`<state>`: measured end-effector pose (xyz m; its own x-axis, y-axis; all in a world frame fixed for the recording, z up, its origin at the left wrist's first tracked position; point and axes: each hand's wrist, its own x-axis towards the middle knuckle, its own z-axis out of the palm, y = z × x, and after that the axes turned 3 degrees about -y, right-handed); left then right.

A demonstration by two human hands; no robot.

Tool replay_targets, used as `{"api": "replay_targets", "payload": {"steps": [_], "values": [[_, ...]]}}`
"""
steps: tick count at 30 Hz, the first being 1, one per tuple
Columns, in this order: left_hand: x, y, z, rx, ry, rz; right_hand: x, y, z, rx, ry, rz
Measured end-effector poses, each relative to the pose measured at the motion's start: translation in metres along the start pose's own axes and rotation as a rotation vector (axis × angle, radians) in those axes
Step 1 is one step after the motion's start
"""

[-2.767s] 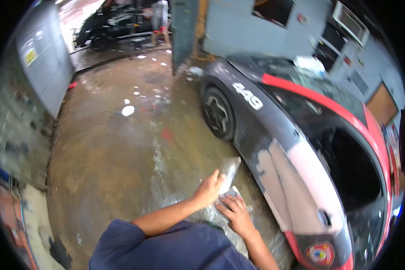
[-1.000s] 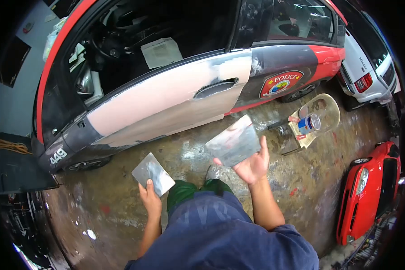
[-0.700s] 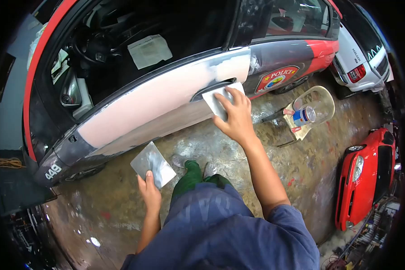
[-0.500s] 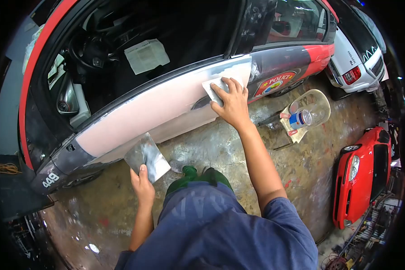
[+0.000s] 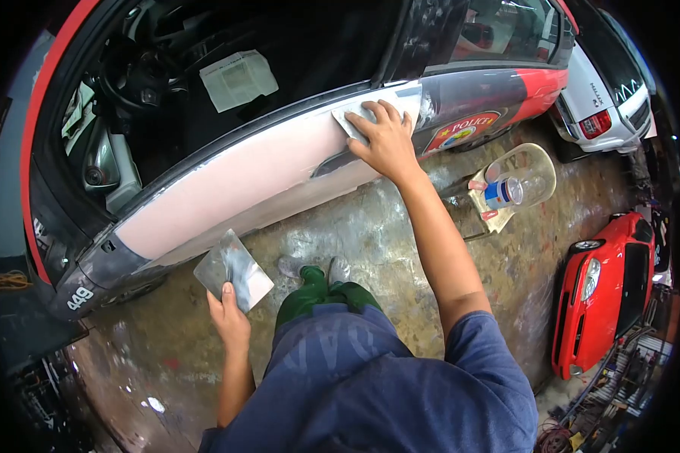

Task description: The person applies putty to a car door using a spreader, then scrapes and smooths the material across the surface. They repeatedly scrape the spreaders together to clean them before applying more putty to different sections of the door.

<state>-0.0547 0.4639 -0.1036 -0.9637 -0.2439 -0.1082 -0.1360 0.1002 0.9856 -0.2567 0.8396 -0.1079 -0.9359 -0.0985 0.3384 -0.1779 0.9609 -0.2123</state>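
Note:
My right hand point(image 5: 385, 143) presses a pale, flat filler spreader point(image 5: 345, 121) against the upper rear part of the car door point(image 5: 227, 181). Pinkish filler covers most of that door, with whiter material near its rear edge. Low on the left, my left hand point(image 5: 230, 321) grips a square mixing board point(image 5: 230, 264) by its near edge, thumb on top. Grey and whitish smears mark the board. It is held apart from the door, over the floor. My right fingers are bent over the spreader and hide much of it.
A pale plastic chair point(image 5: 533, 155) holds a blue-labelled can point(image 5: 502, 193). A red car point(image 5: 604, 294) stands to the right, a white pickup point(image 5: 593, 90) at the upper right. A paper sheet point(image 5: 238, 79) lies inside the car. The concrete floor point(image 5: 370, 226) is stained.
My right hand and the spreader have moved slightly up and left along the door. The mixing board has shifted left and slightly down with my left hand. The whole view has shifted a little.

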Motion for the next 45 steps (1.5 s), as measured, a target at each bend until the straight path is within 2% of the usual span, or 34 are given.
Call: {"api": "replay_targets", "payload": {"steps": [4, 10, 13, 16, 21, 34, 39, 45], "values": [[-0.01, -0.01, 0.005, 0.0, -0.013, -0.035, -0.012, -0.002, 0.013, -0.009, 0.008, -0.002], [-0.018, -0.025, 0.009, 0.02, 0.014, -0.04, -0.073, 0.001, 0.061, 0.031, 0.055, -0.047], [-0.023, -0.021, 0.006, 0.032, -0.011, -0.079, -0.092, 0.001, 0.068, 0.037, -0.011, 0.0], [-0.018, -0.02, 0.007, 0.014, -0.022, -0.079, -0.089, 0.0, 0.058, 0.056, -0.016, 0.047], [-0.011, -0.012, 0.016, -0.027, -0.009, -0.038, -0.041, -0.019, 0.017, 0.082, 0.033, 0.051], [-0.009, -0.018, 0.014, -0.001, 0.014, -0.027, -0.001, -0.024, 0.021, 0.028, 0.058, -0.007], [-0.007, -0.022, 0.014, -0.023, -0.006, -0.05, -0.018, -0.028, 0.028, 0.042, 0.044, -0.012], [-0.01, -0.016, 0.016, -0.013, 0.001, -0.037, -0.083, -0.025, 0.072, 0.061, -0.019, -0.006]]}}
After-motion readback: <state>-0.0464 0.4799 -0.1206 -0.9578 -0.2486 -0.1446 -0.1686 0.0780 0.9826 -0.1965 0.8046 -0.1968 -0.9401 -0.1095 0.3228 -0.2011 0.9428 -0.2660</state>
